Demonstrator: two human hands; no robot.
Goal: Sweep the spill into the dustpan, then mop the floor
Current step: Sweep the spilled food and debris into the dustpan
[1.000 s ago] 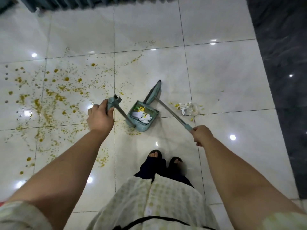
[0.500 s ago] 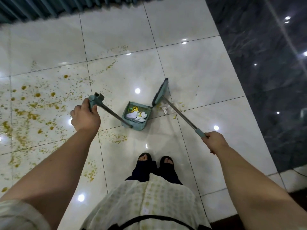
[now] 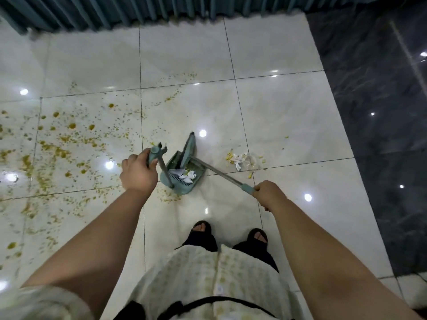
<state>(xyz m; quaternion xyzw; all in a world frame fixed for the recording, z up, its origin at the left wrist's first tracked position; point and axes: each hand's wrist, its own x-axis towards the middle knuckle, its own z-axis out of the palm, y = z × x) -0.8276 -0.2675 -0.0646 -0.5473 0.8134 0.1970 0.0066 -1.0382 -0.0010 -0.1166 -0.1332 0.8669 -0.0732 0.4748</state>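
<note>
The scraps (image 3: pixel 241 160) lie right of the dustpan (image 3: pixel 182 175), nearer the right hand (image 3: pixel 268 195) clenching the broom (image 3: pixel 217 173); the left hand (image 3: pixel 138 173) grips the dustpan's handle.

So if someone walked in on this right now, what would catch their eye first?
The yellow spill spattered across the white tiles on the left. Next, the green dustpan at centre, with white scraps inside, held by the left hand while the right hand works the broom. A small pile of scraps lies right of it.
</note>
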